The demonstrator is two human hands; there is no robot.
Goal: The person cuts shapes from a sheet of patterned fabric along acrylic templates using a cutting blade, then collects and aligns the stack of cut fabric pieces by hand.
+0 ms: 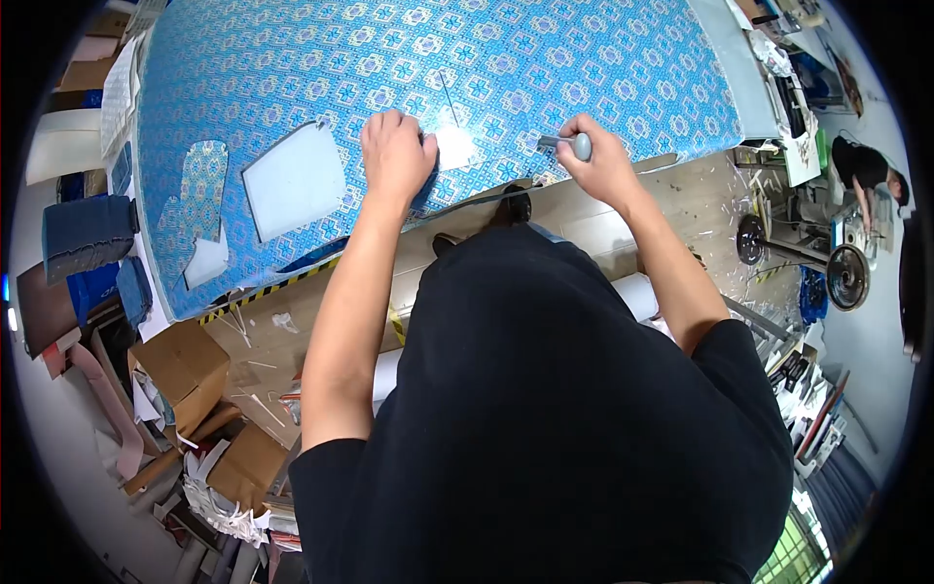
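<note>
A sheet of blue material (pixel 506 58) with a white and purple flower-like pattern covers the table before me. My left hand (pixel 397 156) rests on it near the middle, fingers curled downward and thumb to the right. A dark edge shows by its fingertips; what lies under them is hidden. To the right, my right hand (pixel 598 164) grips a tool with a rounded grey handle (pixel 582 146), its thin end pointing left just over the sheet. Between the hands, a dark slanting line (pixel 448 97) runs on the sheet beside a bright glare.
Left of my hands, a cut-out opening (pixel 297 185) bares a pale surface. A loose patterned piece (pixel 204 185) lies farther left. Cardboard boxes (pixel 185 375) and scraps stand on the floor at left. Another person (pixel 861 170) works at a machine at far right.
</note>
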